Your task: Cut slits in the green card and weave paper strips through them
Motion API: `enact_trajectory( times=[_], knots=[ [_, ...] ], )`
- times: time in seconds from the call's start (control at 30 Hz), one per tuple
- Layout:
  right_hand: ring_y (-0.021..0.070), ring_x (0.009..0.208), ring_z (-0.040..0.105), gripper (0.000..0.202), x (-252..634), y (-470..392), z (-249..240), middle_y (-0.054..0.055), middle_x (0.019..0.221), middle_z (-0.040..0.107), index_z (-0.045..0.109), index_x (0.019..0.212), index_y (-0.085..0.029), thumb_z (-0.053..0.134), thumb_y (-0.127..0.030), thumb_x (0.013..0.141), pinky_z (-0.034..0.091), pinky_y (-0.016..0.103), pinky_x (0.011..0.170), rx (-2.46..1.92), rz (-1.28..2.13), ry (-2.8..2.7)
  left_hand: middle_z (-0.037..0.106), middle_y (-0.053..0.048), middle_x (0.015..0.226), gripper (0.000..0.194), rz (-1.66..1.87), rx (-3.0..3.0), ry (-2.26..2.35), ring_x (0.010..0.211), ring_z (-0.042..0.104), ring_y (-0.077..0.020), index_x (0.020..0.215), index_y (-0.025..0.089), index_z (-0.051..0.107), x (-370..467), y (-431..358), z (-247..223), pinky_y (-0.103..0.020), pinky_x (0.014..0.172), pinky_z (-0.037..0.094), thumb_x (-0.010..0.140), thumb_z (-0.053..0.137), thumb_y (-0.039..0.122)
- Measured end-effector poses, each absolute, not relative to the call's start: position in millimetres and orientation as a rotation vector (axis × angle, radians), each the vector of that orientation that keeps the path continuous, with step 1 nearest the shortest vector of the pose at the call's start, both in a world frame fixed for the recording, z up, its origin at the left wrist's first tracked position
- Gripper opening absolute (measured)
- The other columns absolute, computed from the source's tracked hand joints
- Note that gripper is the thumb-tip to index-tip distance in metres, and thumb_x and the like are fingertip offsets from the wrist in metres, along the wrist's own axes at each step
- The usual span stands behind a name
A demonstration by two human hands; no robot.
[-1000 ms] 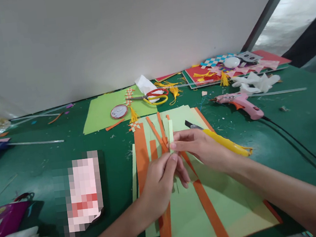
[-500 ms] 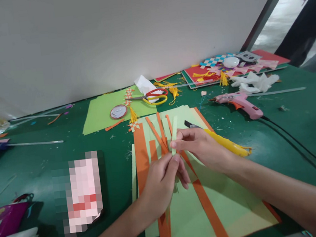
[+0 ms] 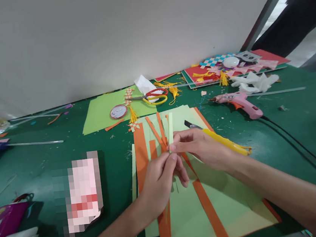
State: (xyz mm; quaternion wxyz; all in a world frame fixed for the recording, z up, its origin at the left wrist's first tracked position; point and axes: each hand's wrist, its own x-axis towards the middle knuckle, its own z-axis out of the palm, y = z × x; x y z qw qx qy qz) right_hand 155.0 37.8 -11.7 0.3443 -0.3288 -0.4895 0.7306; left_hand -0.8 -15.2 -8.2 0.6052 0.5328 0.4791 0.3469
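Observation:
A narrow pale green paper strip [image 3: 170,126] stands upright between my hands. My left hand [image 3: 163,175] pinches its lower end between thumb and forefinger, the other fingers curled beneath. Just above, on the right side, my right hand [image 3: 191,145] grips the same strip with thumb and fingertips. Below both hands lie pale green sheets [image 3: 231,209] and several orange strips [image 3: 210,211]. Thinner orange strips [image 3: 154,128] fan out behind my fingers. A yellow cutter [image 3: 226,142] rests beside my right wrist.
Red-and-yellow scissors [image 3: 155,96] and a round tin [image 3: 118,111] lie at the back on a green sheet [image 3: 97,110]. At right is a pink glue gun [image 3: 240,105] with its cord. A blurred pink object [image 3: 83,191] lies left; a person [image 3: 291,15] stands back right.
The pale green strip has shifted slightly left and turned more upright, with my right hand's fingertips moving left too. The person at the back right has moved. My left hand has barely moved.

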Motion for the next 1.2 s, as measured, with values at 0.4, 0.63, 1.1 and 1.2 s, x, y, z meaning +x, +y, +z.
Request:
enact_trajectory(
  times=[0.4,0.63,1.1,1.2],
  knots=[
    [0.011,0.058,0.044,0.032,151.2,36.7,-14.4,-0.005,0.059,0.05,0.057,0.058,-0.02,0.08,-0.037,0.073,0.036,0.029,0.063,-0.928,1.769,-1.196,0.067,-0.002,0.063,0.04,0.718,1.31,1.112,0.057,0.059,-0.0121,0.068,0.018,0.054,-0.4,-14.7,-6.7,-0.024,0.062,0.046,0.101,0.038,0.033],
    [0.0098,0.054,0.047,0.032,149.8,34.4,-16.4,-0.005,0.056,0.053,0.056,0.06,-0.019,0.078,-0.036,0.075,0.038,0.028,0.062,-0.933,1.777,-1.181,0.067,-0.001,0.062,0.038,0.74,1.265,1.09,0.055,0.058,-0.0114,0.069,0.018,0.052,0.1,-14.5,-11.0,-0.023,0.06,0.046,0.101,0.037,0.032],
    [0.0154,0.047,0.06,0.032,155.3,36.7,-9.8,-0.002,0.05,0.062,0.058,0.07,-0.018,0.068,-0.046,0.083,0.044,0.031,0.059,-0.75,2.019,-1.307,0.065,0.0,0.058,0.035,0.798,1.194,1.085,0.054,0.059,-0.0124,0.07,0.019,0.05,0.5,-16.0,-7.4,-0.024,0.06,0.047,0.1,0.036,0.03],
    [0.0133,0.049,0.058,0.032,153.6,35.6,-10.0,-0.003,0.049,0.059,0.058,0.067,-0.018,0.073,-0.044,0.08,0.043,0.031,0.063,-0.831,1.931,-1.283,0.065,-0.001,0.058,0.036,0.79,1.234,1.088,0.054,0.059,-0.0122,0.068,0.018,0.052,0.5,-14.6,-8.4,-0.024,0.061,0.047,0.099,0.037,0.029]
  ],
)
